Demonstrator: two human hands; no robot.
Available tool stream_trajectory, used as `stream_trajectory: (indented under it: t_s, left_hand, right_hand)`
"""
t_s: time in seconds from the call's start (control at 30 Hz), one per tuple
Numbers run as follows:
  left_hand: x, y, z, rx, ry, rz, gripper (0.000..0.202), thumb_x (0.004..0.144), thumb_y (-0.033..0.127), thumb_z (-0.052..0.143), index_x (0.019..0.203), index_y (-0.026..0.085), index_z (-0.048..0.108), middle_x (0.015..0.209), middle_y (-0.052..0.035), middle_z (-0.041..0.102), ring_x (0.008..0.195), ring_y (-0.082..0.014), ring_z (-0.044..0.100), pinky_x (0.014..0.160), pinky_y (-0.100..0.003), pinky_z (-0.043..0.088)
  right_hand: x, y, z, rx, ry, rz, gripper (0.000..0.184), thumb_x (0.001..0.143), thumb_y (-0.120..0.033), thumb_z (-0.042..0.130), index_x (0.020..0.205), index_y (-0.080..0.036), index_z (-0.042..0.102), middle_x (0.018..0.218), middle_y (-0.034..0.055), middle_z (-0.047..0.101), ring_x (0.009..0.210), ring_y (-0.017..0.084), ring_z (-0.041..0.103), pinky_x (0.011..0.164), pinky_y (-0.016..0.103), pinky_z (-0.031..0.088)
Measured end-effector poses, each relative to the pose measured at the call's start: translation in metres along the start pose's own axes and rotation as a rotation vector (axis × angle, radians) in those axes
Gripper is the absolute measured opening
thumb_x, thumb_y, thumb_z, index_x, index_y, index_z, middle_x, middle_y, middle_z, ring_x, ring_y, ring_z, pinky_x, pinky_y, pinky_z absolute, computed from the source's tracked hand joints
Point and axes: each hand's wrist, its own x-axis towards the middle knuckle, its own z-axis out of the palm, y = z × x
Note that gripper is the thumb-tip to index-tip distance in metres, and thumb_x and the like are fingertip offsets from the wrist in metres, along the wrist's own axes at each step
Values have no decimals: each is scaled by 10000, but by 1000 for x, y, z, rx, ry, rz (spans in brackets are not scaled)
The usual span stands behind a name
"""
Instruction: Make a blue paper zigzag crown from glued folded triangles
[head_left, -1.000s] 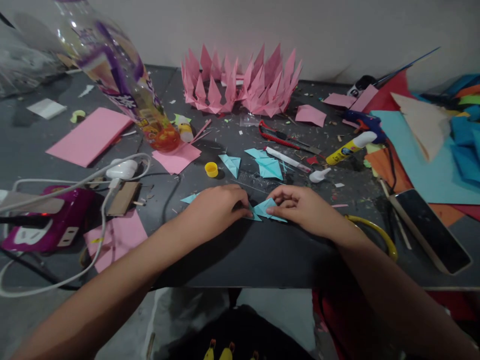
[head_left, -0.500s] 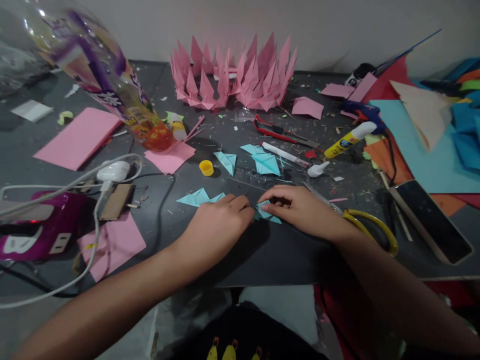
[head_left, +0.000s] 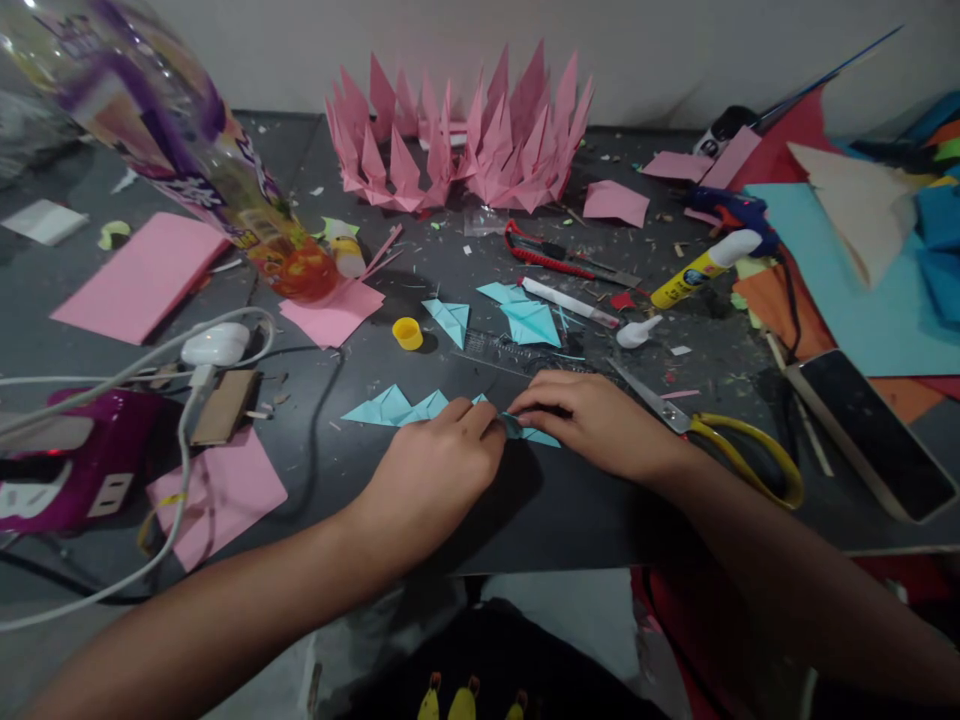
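Right hand (head_left: 596, 422) and left hand (head_left: 442, 465) meet over blue paper row (head_left: 390, 407).
Right thumb and fingers pinch its right end; left curls over it, grip hidden, can't tell. More row shows left of left hand than a second ago: work likely shifted rightward.

From the head, the single view faces forward and down across the surface (head_left: 577, 520) to the far wall (head_left: 675, 60), left hand (head_left: 439, 465) and right hand (head_left: 600, 430) close before it.
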Motion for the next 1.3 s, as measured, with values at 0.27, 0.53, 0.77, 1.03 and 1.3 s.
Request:
stream_trajectory:
  t_s: [0.27, 0.53, 0.77, 1.03, 1.3]
  left_hand:
    - [-3, -2, -7, -41, -71, 32, 195, 789, 60, 522, 942, 151, 603, 925, -60, 631, 824, -182, 609, 598, -230, 500]
    - [-21, 3, 17, 30, 230, 96, 307, 880, 53, 345, 1031, 67, 612, 1062, -149, 646, 973, -215, 616, 725, -282, 541]
    - [-26, 8, 19, 122, 299, 89, 307, 894, 62, 346, 1006, 71, 631, 1067, -138, 657, 971, -192, 618, 766, -253, 528]
    - [-24, 10, 18, 101, 334, 78, 306, 902, 67, 338, 988, 88, 631, 993, -109, 677, 905, -178, 634, 715, -234, 530]
    - [-27, 15, 19, 154, 285, 78, 319, 872, 39, 354, 1043, 41, 623, 1051, -137, 663, 968, -209, 627, 760, -268, 529]
  right_hand:
    - [2, 4, 3, -16, -35, -102, 176, 858, -150, 529, 918, -201, 686, 889, 45, 643, 838, 154, 601, 740, 260, 438]
    - [1, 0, 6, -1, -42, -83, 180, 874, -195, 519, 933, -204, 689, 898, 41, 649, 835, 156, 606, 748, 269, 443]
    - [0, -3, 10, -4, -43, -78, 182, 871, -199, 526, 937, -196, 695, 894, 42, 657, 842, 164, 609, 744, 279, 443]
    - [0, -4, 9, -9, -55, -83, 173, 854, -193, 556, 957, -181, 694, 890, 44, 665, 833, 156, 613, 738, 264, 444]
    - [0, -2, 8, 14, -53, -124, 177, 844, -157, 566, 965, -164, 694, 887, 48, 669, 837, 147, 617, 752, 252, 449]
